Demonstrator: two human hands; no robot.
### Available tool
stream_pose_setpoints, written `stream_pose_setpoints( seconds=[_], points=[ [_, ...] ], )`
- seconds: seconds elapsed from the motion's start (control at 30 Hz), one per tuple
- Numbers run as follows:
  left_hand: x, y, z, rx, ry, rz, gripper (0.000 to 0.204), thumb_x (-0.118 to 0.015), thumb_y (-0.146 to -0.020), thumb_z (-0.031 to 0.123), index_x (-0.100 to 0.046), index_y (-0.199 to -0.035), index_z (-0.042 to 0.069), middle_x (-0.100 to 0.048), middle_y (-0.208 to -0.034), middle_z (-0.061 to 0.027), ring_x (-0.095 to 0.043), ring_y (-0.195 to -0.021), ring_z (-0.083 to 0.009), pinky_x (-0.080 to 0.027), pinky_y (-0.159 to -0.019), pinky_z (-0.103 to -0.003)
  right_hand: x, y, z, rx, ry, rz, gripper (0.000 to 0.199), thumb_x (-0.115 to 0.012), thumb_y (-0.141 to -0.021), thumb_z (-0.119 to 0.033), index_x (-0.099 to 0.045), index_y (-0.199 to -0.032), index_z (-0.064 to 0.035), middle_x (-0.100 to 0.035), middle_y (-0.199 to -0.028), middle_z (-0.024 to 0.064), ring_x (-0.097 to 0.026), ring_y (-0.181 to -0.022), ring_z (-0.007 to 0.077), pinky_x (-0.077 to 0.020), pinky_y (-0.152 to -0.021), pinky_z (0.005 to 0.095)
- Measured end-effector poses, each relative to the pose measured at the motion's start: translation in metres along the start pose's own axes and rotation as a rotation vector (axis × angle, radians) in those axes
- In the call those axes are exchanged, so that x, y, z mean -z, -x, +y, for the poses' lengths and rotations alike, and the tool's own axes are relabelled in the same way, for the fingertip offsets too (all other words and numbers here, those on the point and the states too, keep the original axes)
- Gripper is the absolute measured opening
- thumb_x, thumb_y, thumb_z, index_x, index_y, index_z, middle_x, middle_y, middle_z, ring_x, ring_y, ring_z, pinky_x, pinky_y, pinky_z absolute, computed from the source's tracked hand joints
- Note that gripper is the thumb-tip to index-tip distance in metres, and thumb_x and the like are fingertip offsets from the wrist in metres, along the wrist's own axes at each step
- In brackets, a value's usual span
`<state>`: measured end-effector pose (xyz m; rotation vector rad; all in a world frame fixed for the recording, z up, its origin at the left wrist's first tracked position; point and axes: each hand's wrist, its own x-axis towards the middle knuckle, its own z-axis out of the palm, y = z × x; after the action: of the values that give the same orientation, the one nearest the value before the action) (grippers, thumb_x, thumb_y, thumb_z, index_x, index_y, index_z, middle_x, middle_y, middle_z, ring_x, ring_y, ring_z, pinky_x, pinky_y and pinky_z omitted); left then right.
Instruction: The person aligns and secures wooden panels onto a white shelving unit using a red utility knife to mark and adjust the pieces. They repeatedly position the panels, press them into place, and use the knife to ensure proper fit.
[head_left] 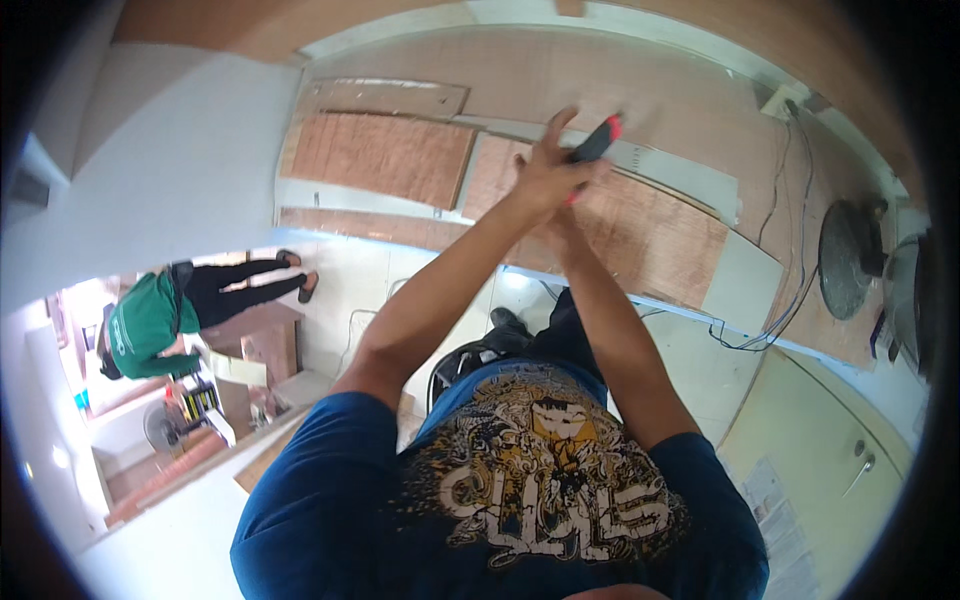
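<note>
My left hand (552,180) is over the wooden boards, with a black and red hand tool (593,143) at its palm and fingers. One finger sticks up away from the tool, whose exact kind is blurred. My right hand (562,218) comes in beneath the left and is mostly covered by it, so its fingers cannot be made out. Below both hands lies a reddish-brown plywood board (650,235) on a pale sheet (745,280). Left of it lies a second plywood board (380,158).
A narrow, clear strip (390,97) lies behind the left board. Cables (800,220) run down from a wall socket (777,101) at the right, near a round dark pan-like object (846,260). A person in green (150,325) bends over at the far left. A pale green door (820,430) stands lower right.
</note>
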<state>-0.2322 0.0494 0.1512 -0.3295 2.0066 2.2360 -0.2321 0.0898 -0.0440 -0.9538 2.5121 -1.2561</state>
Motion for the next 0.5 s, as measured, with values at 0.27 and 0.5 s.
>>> stream_pose_setpoints(
  seconds=[0.27, 0.5],
  points=[
    [0.193, 0.311, -0.083, 0.412, 0.571, 0.546, 0.033, -0.051, -0.109, 0.031, -0.058, -0.127, 0.005, -0.061, -0.090, -0.0047, -0.059, -0.072, -0.0183, -0.051, -0.071, -0.035, 0.039, 0.002, -0.076, -0.199, 0.396, -0.241, 0.121, -0.089, -0.069, -0.056, -0.027, -0.166, -0.0172, -0.001, -0.175, 0.0147, 0.005, -0.161, 0.0376, 0.0015, -0.126, 0.0620],
    [0.215, 0.401, -0.125, 0.159, 0.744, 0.188, 0.044, -0.075, -0.093, 0.014, -0.058, -0.132, 0.004, -0.065, -0.108, -0.0061, -0.069, -0.086, -0.0251, -0.058, -0.078, -0.039, 0.042, -0.006, -0.093, -0.308, 0.570, -0.338, 0.123, -0.087, -0.071, -0.061, -0.022, -0.168, -0.0220, -0.001, -0.176, 0.0148, 0.002, -0.161, 0.0386, -0.0049, -0.125, 0.0624]
  ],
)
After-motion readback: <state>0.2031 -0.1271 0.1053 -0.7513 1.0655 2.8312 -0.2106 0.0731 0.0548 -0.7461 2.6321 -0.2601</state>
